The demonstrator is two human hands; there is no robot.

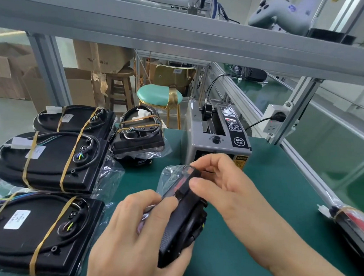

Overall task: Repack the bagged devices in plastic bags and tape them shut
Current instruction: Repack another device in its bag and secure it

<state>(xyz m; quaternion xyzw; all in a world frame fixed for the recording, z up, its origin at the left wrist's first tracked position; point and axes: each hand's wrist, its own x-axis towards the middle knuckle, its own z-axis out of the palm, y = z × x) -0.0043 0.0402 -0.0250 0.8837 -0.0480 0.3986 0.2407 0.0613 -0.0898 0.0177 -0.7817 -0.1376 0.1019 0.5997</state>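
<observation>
A black device (181, 219) stands on edge over the green table, partly inside a clear plastic bag (169, 175). My left hand (135, 238) grips the device's lower left side, thumb on its edge. My right hand (218, 187) pinches the bag at the device's top end. A grey tape dispenser (217, 140) stands just behind my hands. Several bagged devices bound with yellow bands lie at the left, among them a near one (32, 231), a middle one (48, 160) and a small stack (140, 135).
Another bagged device (355, 227) lies at the right table edge. An aluminium frame post (294, 115) with a power socket stands behind right. Beyond the table's far edge are a green stool (158, 95), a wooden stool and cardboard boxes (7, 71).
</observation>
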